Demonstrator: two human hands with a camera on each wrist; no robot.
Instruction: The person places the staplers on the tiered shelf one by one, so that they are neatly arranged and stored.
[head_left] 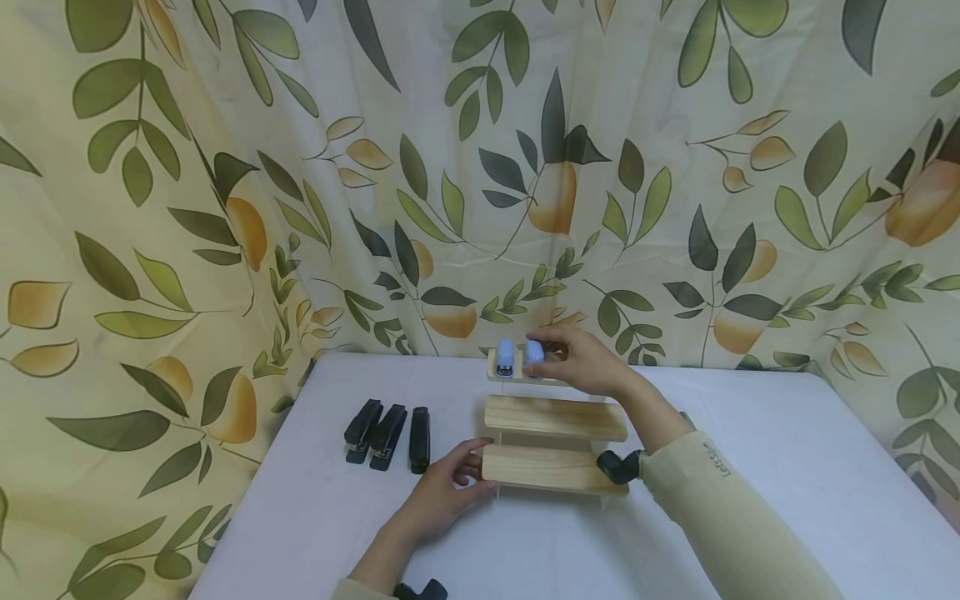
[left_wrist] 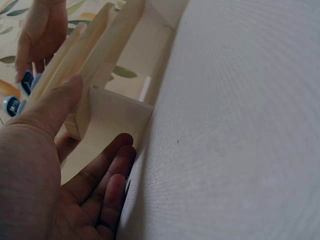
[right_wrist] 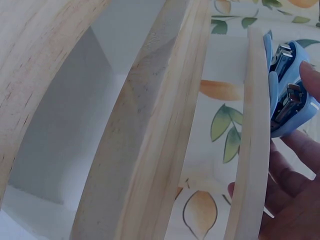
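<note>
A three-tier wooden display stand (head_left: pixel 555 417) with pale boards stands on the table. Two small light-blue staplers sit on its top board: the left one (head_left: pixel 505 357) and, beside it, the right one (head_left: pixel 533 354). Thumb and fingers of my right hand (head_left: pixel 588 360) pinch the right blue stapler, also visible in the right wrist view (right_wrist: pixel 295 107). My left hand (head_left: pixel 442 498) grips the left end of the lowest board, its thumb (left_wrist: pixel 60 102) lying along the board while the lower fingers curl below it. Left of the stand lie black staplers (head_left: pixel 388 436).
Three black staplers are lined up on the white-covered table (head_left: pixel 300 517), the rightmost (head_left: pixel 420 439) near my left hand. A leaf-and-fruit patterned curtain (head_left: pixel 480 167) hangs behind the table. My right forearm (head_left: pixel 652 412) reaches past the stand's right end.
</note>
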